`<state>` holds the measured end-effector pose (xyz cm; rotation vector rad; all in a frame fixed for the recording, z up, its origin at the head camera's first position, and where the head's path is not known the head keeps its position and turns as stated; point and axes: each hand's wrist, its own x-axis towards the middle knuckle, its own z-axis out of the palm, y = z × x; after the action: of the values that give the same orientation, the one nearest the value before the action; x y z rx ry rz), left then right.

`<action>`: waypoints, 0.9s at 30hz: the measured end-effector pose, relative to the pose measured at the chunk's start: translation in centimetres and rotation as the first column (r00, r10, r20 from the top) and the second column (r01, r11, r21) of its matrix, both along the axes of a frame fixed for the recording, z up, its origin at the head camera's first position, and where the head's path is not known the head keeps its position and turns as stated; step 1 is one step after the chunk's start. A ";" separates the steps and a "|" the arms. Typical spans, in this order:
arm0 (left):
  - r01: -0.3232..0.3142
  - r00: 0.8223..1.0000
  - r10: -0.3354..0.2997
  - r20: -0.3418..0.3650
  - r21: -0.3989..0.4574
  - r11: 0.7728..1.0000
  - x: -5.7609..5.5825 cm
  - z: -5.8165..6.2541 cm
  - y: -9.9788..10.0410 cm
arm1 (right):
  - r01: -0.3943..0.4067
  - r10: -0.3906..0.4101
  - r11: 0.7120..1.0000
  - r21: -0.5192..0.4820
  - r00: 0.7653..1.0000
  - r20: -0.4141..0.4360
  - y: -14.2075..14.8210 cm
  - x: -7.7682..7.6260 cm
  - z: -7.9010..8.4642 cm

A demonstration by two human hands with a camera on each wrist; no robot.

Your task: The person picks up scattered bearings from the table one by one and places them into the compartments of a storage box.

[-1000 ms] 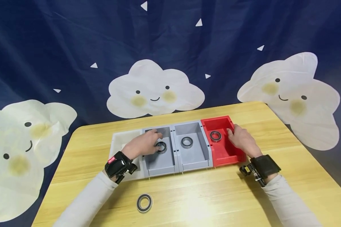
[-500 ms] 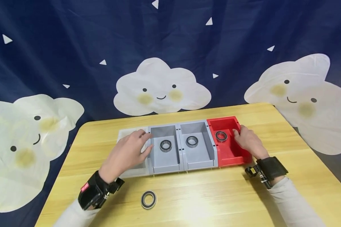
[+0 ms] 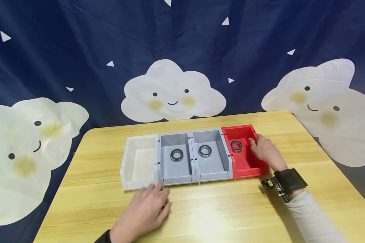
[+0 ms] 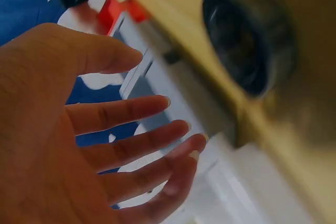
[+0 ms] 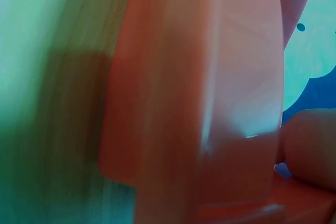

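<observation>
My left hand (image 3: 146,209) is above the table in front of the bins, fingers spread and slightly bent. In the left wrist view a ball bearing (image 4: 283,45) lies on the table beyond the fingertips, apart from them. The head view shows only a dark sliver of it past the fingers. My right hand (image 3: 267,152) grips the right wall of the red bin (image 3: 246,173), thumb on the inner side. One bearing (image 3: 232,147) lies in the red bin. The right grey bin (image 3: 214,176) holds another bearing (image 3: 205,156), and the left grey bin (image 3: 177,180) a third bearing (image 3: 177,160).
A white bin (image 3: 124,168) stands at the left end of the row, joined beside the grey bins. The wooden table (image 3: 97,162) extends around the row. A dark blue curtain (image 3: 197,40) with clouds hangs behind the table.
My left hand has left the left grey bin, where the bearing stays, and moved back toward me over the bearing on the table. The right hand keeps its grip on the red bin.
</observation>
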<state>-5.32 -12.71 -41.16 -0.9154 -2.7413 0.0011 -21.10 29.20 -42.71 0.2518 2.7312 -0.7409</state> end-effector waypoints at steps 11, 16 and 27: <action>0.015 0.987 -0.024 0.161 0.059 0.998 1.8 -2.5 0.1 | 0.004 -0.004 1.000 0.006 1.000 -0.010 0.0 -0.1 0.0; 0.004 0.977 -0.010 0.211 0.026 1.000 2.0 -2.7 -0.1 | 0.017 -0.017 1.000 -0.001 1.000 0.005 0.0 -0.1 -0.1; -0.063 0.944 0.036 0.329 0.073 0.995 2.5 -2.9 -0.5 | 0.017 -0.017 1.000 0.007 1.000 0.002 0.0 -0.1 -0.1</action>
<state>-2.79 -13.18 -44.04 -0.8932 -3.0408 -0.2785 -21.19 29.16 -42.86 0.2771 2.7333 -0.7356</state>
